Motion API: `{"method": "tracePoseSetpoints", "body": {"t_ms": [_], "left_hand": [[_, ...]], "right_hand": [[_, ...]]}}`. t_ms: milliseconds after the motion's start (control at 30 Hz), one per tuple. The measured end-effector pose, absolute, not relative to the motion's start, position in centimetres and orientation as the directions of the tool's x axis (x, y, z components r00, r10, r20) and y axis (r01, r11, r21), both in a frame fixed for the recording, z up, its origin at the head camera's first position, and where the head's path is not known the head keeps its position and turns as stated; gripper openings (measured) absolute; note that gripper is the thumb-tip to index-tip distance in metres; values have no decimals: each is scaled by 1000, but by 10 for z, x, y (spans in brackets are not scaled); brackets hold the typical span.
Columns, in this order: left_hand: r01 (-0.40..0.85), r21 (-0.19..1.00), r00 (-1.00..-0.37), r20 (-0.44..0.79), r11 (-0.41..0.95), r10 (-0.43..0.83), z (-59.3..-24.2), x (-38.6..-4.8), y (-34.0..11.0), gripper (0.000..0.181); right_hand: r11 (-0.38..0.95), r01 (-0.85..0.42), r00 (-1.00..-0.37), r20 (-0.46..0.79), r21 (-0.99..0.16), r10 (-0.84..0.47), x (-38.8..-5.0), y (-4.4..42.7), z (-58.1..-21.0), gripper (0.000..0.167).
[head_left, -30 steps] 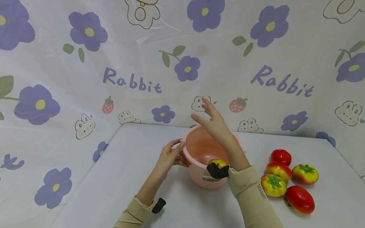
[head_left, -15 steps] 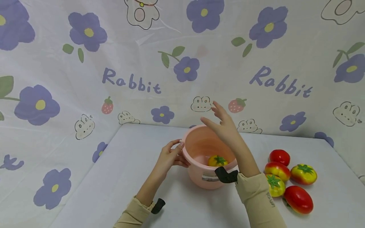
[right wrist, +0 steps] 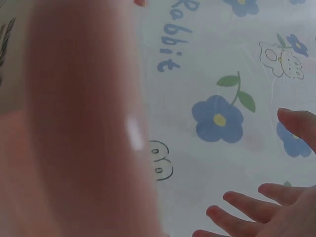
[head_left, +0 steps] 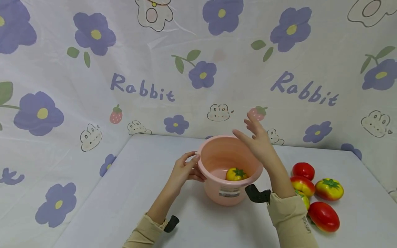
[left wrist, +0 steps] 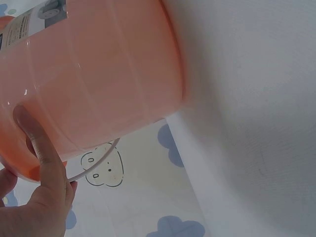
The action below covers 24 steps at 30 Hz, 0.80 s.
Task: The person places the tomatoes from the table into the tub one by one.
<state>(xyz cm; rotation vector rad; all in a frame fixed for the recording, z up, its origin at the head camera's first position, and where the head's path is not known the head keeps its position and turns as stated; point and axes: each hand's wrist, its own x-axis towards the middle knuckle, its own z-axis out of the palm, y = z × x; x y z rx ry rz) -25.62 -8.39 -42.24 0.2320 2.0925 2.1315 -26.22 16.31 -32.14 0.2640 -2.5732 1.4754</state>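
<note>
In the head view, the pink bucket [head_left: 212, 190] stands on the tabletop [head_left: 124, 193], below and right of the frame's centre. The left hand [head_left: 183, 170] grips its left rim, thumb and fingers clamped on the edge. The right hand [head_left: 260, 143] hangs near the right rim, fingers spread apart. A yellow fruit [head_left: 235, 175] lies inside the bucket; five red and yellow fruits [head_left: 329, 190] sit at the lower right.
</note>
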Motion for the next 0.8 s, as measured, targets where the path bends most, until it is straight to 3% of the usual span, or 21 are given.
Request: {"method": "tracePoseSetpoints", "body": {"t_ms": [800], "left_hand": [[13, 1000, -976, 14, -8, 217, -425, -256, -85, 58]], "right_hand": [[511, -130, -986, 164, -850, 20, -247, 210, -343, 91]]}}
